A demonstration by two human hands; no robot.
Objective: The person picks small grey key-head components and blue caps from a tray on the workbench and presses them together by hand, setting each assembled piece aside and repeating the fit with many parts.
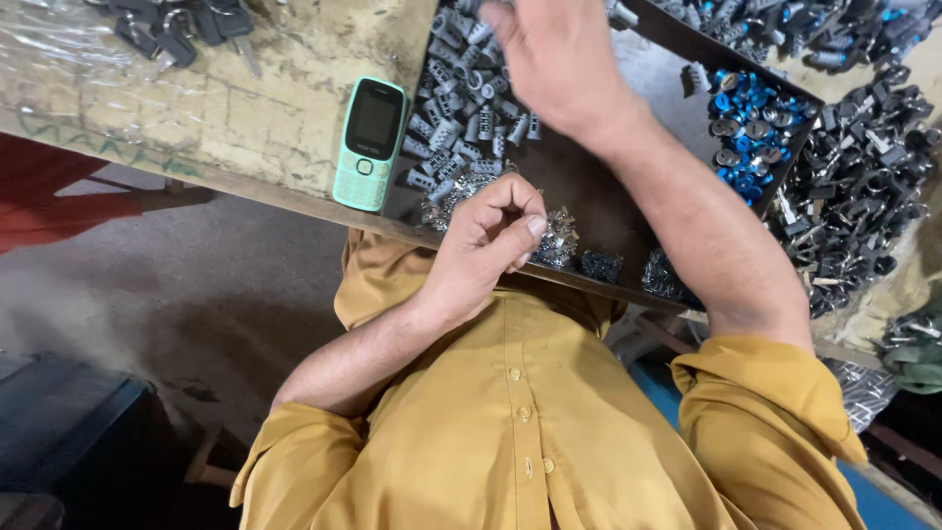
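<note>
Worn wooden bench [255, 108], surface pale, scuffed and stained, clear plastic sheet [59, 49] over its far corner. Grey dusty concrete floor [177, 285] below. Red cloth [49, 196] at one side, dark blue box [59, 422] on the floor. Even, soft light.

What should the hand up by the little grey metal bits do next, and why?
Probably pick one piece from the grey cylinders. The right hand is right over that pile, blurred, and the left hand is curled shut at the tray edge.
</note>
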